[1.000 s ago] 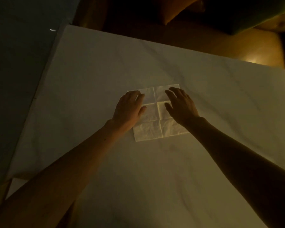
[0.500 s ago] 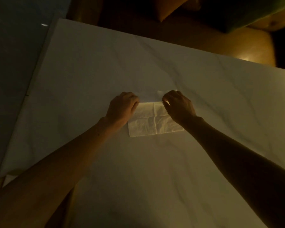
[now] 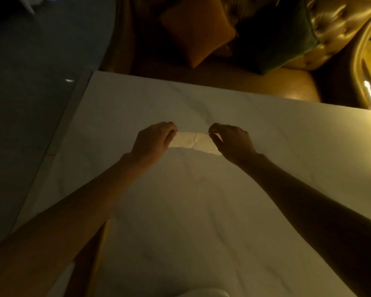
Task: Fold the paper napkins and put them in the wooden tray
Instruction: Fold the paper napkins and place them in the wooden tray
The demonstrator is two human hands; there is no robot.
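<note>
A white paper napkin (image 3: 193,142) shows as a narrow creased strip between my two hands, over the middle of the white marble table (image 3: 201,221). My left hand (image 3: 153,141) pinches its left end with curled fingers. My right hand (image 3: 231,142) pinches its right end. The napkin's lower edge meets the table; its upper edge looks lifted. No wooden tray is in view.
The table's far edge (image 3: 201,84) runs beside a golden tufted sofa with an orange cushion (image 3: 197,33) and a dark green cushion (image 3: 276,35). The table's left edge drops to a dark floor (image 3: 30,103). A pale rounded object (image 3: 204,293) shows at the bottom.
The flat square napkin was folded toward me into a rectangle, then into a narrower strip held at both ends. My hands went from flat on it to pinching. The view tilted up.
</note>
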